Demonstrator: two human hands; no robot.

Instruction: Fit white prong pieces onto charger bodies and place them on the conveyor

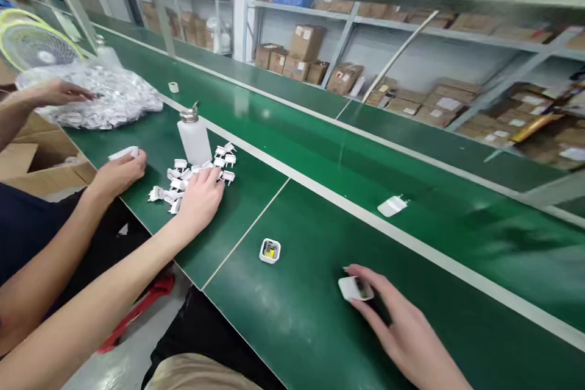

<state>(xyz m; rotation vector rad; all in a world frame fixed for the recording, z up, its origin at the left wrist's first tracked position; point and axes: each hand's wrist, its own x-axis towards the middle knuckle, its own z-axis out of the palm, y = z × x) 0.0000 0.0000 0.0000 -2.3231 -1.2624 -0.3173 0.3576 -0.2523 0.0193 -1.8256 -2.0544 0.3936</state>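
My left hand [200, 198] reaches far left onto a pile of small white plug parts [180, 180] on the green bench [297, 317]. Its fingers curl down into the pile and what they grip is hidden. My right hand [393, 320] lies near the front edge, thumb and fingers pinched on a white charger housing [353, 287] that rests on the bench. Another open white housing with a yellow inside [269, 250] sits between my hands.
A white bottle with a metal cap [194, 137] stands behind the pile. A white charger [392, 205] lies on the conveyor belt [411, 164]. A co-worker's hand [117, 172] holds a white piece; their other hand [57, 92] rests on a clear bag of parts [114, 100]. Shelves of cardboard boxes [306, 42] line the back.
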